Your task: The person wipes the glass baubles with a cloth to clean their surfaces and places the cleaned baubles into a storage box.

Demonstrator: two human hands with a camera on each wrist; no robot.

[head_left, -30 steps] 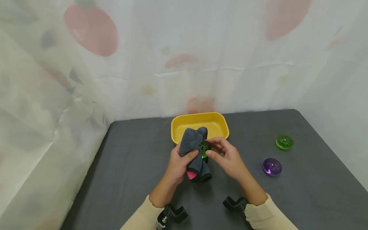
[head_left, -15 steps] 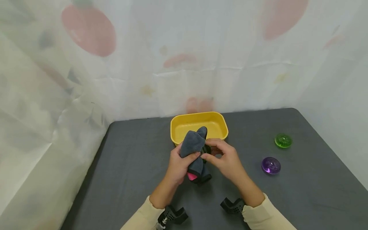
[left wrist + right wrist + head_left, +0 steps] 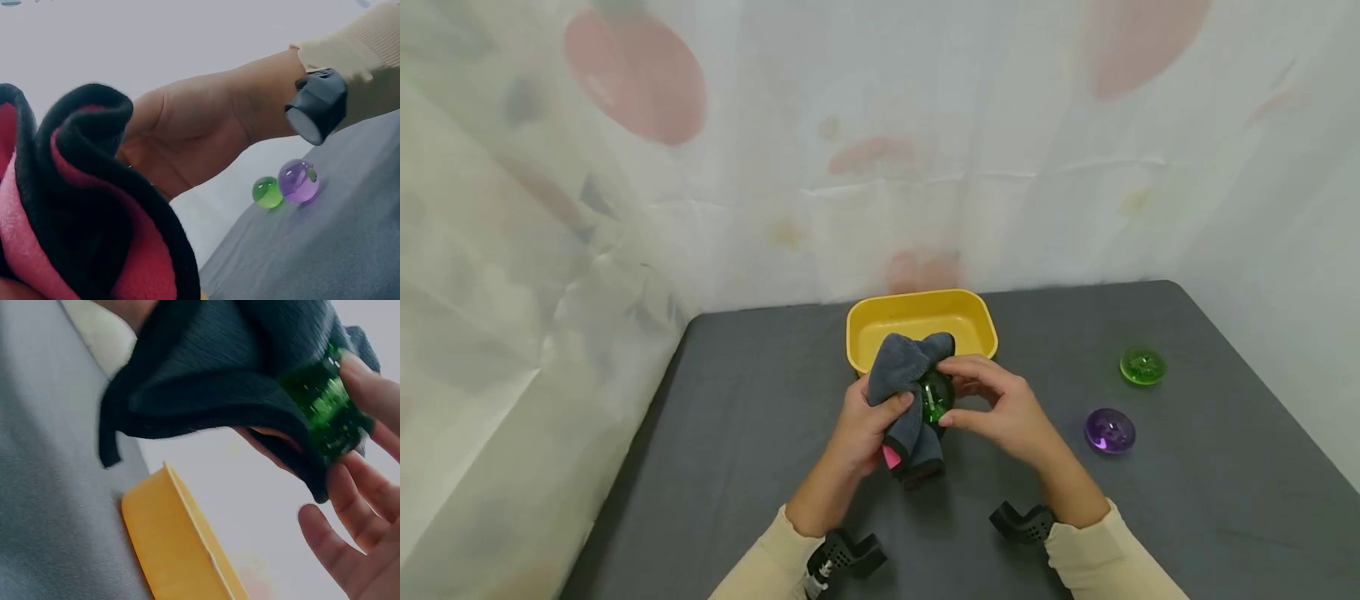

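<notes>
Currently your left hand (image 3: pixel 868 421) grips the grey-and-pink microfibre cloth (image 3: pixel 904 375) against the green translucent glass ball (image 3: pixel 936 397) pinched in your right hand's (image 3: pixel 1003 408) fingers, so wiping looks midway; a green dome (image 3: pixel 1142 367) and a purple dome (image 3: pixel 1109 431) wait on the worktop (image 3: pixel 737 433), the yellow plastic tub (image 3: pixel 922 306) unfilled.

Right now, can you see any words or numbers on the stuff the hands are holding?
No words, numbers or signs can be read on the gray cloth, the green glass piece or the yellow tub.
</notes>
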